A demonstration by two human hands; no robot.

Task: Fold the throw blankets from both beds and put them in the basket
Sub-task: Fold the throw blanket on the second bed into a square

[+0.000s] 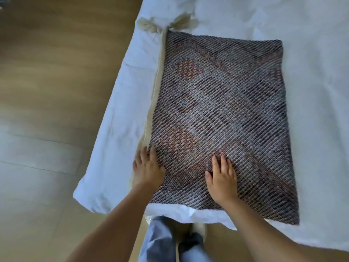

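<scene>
Two open palms down, well apart, gripping nothing. Left hand (147, 167) by the bed's (311, 53) near-left corner, fingers straight across the blanket (226, 110) edge and onto the cream fringe (156, 87). Right hand (221, 178) further in from the bed's near edge, pressed flat on the weave.

Blanket flat on the bed close to that corner, apparently already folded into a rectangle, slightly skewed to the bed's left edge. Looks like smoothing ahead of another fold.

To do it well:
- Sweep outward from the middle toward the bed's far side, flattening ridges.
- Square the corners and line up the fringe before lifting.
- Take both near corners together and carry them over evenly.
- Avoid dragging the sheet along.

Coarse, chunky diagonal weave, grey-purple with rust diamond patches. Probably thick, grippy and bulky at the crease. Cream band smoother, ending in a knotted tassel (149, 25) at the bed's far-left edge. Thin, crumpled white sheet underneath. No basket in view. Wooden floor (47, 91) left of the bed.
</scene>
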